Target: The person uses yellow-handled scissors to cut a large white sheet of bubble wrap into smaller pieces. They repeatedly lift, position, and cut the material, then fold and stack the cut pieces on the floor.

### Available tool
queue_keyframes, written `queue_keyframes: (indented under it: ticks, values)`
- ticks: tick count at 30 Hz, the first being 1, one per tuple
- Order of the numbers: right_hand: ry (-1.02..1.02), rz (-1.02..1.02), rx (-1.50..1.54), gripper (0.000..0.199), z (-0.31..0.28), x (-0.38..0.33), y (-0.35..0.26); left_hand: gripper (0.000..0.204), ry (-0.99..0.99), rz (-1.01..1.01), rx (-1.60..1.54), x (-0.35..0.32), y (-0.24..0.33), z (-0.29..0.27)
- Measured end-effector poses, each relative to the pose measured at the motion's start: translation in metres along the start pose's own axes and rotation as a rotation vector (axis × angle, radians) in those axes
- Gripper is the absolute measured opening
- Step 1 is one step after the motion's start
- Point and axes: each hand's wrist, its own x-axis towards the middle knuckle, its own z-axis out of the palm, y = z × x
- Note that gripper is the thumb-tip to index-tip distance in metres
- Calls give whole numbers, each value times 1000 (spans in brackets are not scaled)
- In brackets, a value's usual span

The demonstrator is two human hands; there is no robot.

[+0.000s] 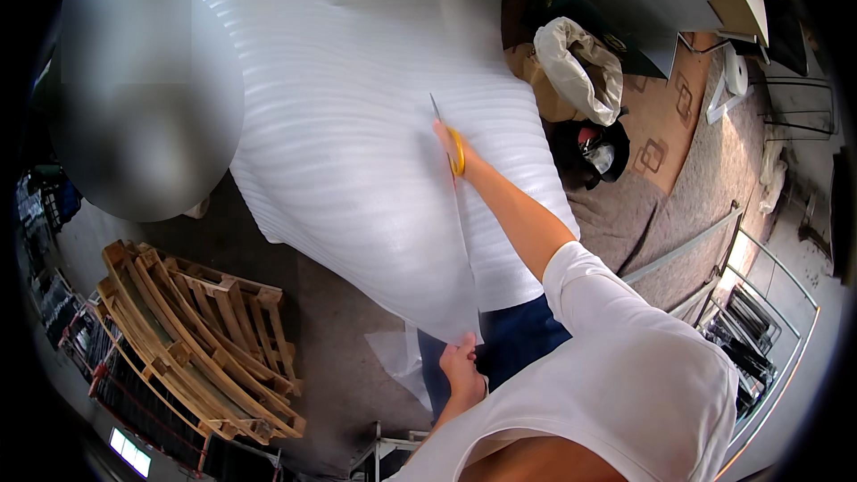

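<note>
Slit's halfway wobbly territory, keep that foam taut!
The white foam sheet (348, 152) fills the middle, slit running up from its near edge. Left hand (461, 370) has its grip pinching the corner beside the slit; yellow-handled scissors (458, 153) sit in the wrapped grip of the right hand (471, 165). If the left grip slackens, I reckon the foam could bunch and tear crooked. Count: one pallet stack (201, 348) (can't tell how many pallets), one sheet, two hands, one scissors, one white bag (557, 58).
</note>
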Motion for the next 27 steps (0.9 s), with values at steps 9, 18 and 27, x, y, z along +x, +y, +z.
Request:
queue_keyframes:
  ticks: [9, 18, 27]
  values:
    - [-83, 6, -89, 16, 15, 8, 1, 17, 232, -138, -30, 31, 9, -16]
    - [-8, -92, -141, 7, 25, -34, -4, 69, 136, 1250, 1555, 41, 141, 122]
    - [-220, 125, -30, 12, -1, -50, -50, 58, 141, 1684, 1538, 145, 186, 172]
